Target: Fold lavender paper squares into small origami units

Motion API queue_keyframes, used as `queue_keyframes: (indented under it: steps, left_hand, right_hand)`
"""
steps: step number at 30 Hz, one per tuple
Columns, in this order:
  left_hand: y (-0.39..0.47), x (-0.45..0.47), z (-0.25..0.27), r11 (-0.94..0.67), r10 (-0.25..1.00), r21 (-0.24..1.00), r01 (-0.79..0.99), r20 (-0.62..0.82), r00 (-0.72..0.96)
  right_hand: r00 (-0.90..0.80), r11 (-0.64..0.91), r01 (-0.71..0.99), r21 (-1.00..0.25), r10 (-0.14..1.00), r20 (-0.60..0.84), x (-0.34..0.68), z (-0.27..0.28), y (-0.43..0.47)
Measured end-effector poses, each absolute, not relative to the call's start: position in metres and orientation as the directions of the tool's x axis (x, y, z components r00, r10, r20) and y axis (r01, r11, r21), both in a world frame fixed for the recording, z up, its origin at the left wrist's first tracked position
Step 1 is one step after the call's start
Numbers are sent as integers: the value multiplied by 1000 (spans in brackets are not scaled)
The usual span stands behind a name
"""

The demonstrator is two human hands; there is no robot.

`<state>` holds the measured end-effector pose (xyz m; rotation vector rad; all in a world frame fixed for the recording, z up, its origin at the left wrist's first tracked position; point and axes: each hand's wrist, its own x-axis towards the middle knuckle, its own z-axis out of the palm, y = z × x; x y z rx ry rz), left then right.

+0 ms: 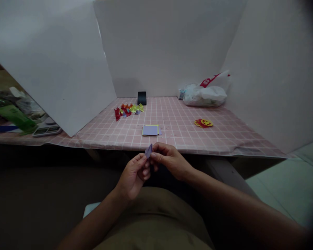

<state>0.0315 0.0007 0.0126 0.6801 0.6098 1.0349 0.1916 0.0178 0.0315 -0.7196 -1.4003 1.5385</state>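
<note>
A small folded piece of purple paper is held up just off the table's front edge, its tip pointing upward. My left hand pinches it from below and the left, fingers closed. My right hand grips its right side between thumb and forefinger. Beyond the hands lies a stack of square paper, purple on top with a yellow edge showing. Farther back on the left sits a cluster of folded paper figures in red, orange, yellow and purple.
A black object stands behind the figures. Red and yellow cut-out shapes lie on the right of the checked pink tablecloth. A white plastic bag rests against the back panel. At far left are a green bottle and a scale.
</note>
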Motion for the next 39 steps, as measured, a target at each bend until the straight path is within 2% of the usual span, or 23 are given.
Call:
queue_keyframes:
  steps: [5, 10, 13, 16, 18, 21, 39]
  left_hand:
    - [1, 32, 16, 390, 889, 720, -574, -134, 437]
    - [0, 34, 14, 378, 890, 743, -552, -128, 438]
    - [-2, 35, 13, 220, 950, 842, -493, -70, 304]
    - [-3, 35, 15, -40, 992, 953, -300, 75, 104]
    - [-4, 35, 17, -167, 985, 968, -190, 172, 9]
    - [-5, 36, 19, -263, 963, 956, -134, 251, -99]
    - [-5, 32, 13, -348, 932, 938, 0, 346, -107]
  right_hand:
    - [-440, -3, -297, -955, 888, 134, 190, 28, 18]
    - [-436, 24, -288, -957, 887, 154, 190, 27, 18]
    - [-413, 81, -245, -966, 893, 179, 190, 27, 17]
    - [-381, 124, -215, -969, 903, 200, 191, 27, 18]
    - [-376, 152, -210, -966, 900, 223, 191, 27, 18]
    - [-369, 188, -187, -964, 896, 246, 191, 28, 18]
    - [-355, 287, -32, -957, 892, 279, 191, 27, 16]
